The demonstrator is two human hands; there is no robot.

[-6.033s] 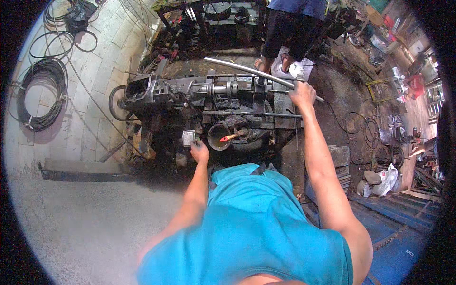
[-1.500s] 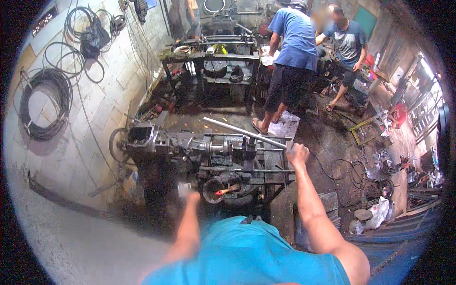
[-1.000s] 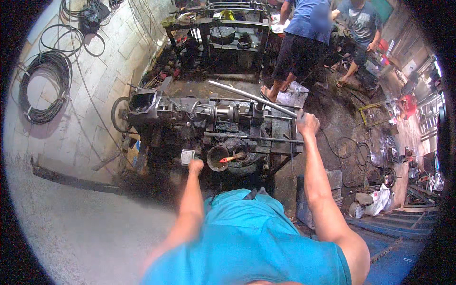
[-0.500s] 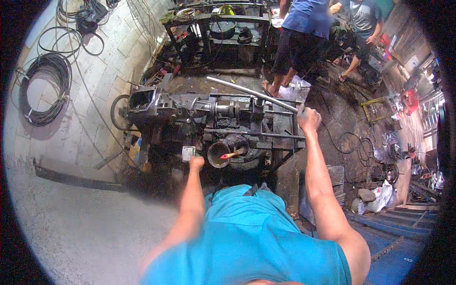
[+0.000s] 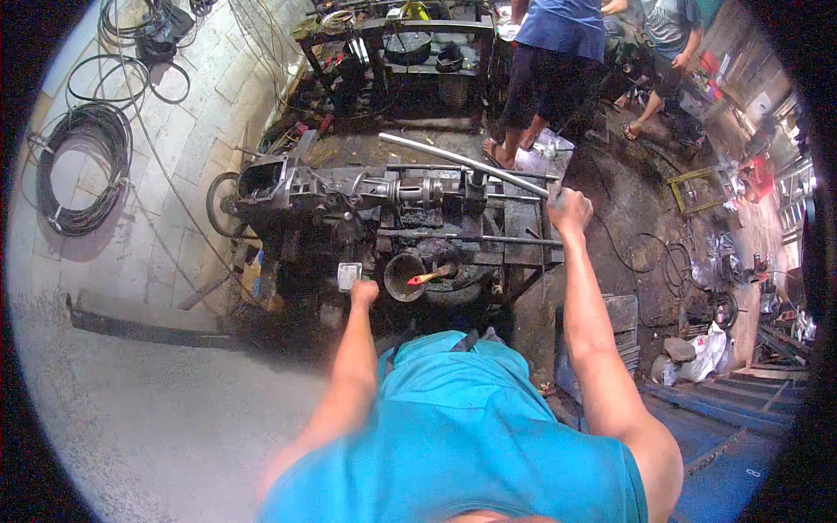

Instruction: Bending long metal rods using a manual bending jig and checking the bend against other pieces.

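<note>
A long grey metal pipe (image 5: 471, 163) slants above the bed of a dark, greasy machine (image 5: 418, 193). Its near right end is in my right hand (image 5: 569, 210), fingers wrapped round it. My left hand (image 5: 364, 294) is closed in a fist at the machine's front, just below a small pale box (image 5: 349, 276). Whatever that fist grips is hidden. To its right, a round metal container (image 5: 403, 278) hangs at the machine's front, with a red-tipped brush (image 5: 427, 277) lying across its mouth.
Slim rods (image 5: 523, 240) jut from the machine's right side. Behind stands a dark metal workbench (image 5: 436, 35). Two people stand at the back right, one in a blue shirt (image 5: 558, 30). Coiled cable (image 5: 83, 170) hangs on the left wall. White sacks (image 5: 706, 356) lie at right.
The view has shifted slightly. Both hands keep nearly the same places at the machine, and the pipe stays in my right hand.
</note>
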